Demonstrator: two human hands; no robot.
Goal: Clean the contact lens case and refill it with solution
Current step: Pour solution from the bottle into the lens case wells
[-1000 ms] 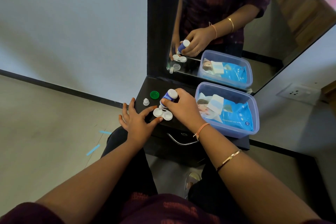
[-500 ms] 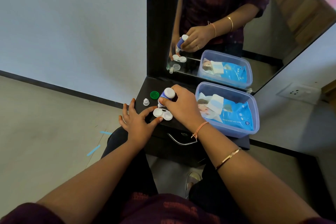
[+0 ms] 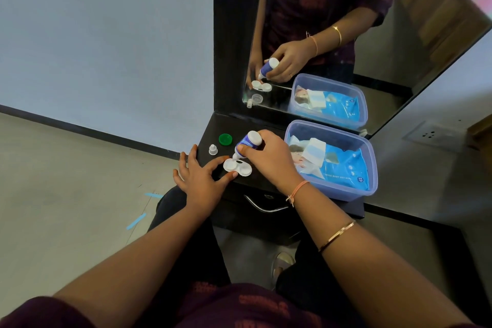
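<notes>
**White case under a tipped bottle**

White plastic, glossy and shaped as two joined round wells, the case [image 3: 237,166] lies open near the front edge of the black cabinet [image 3: 210,132], left of its middle. The right hand [image 3: 269,160] grips a small blue-and-white bottle [image 3: 247,141], tilted nozzle-down over the case's left well. The left hand [image 3: 198,178] lies splayed, fingers straight, forefinger and thumb tips touching the case's rim. A ribbed green cap [image 3: 225,139] sits toward the back left corner, a small clear cap [image 3: 213,149] just in front of it. A translucent blue tub [image 3: 371,165] at the right end holds a crinkled blue wipes pack [image 3: 343,168]. Since a second ago the bottle has tipped slightly steeper, its tip closer to the well; the left hand and caps have stayed put.
</notes>
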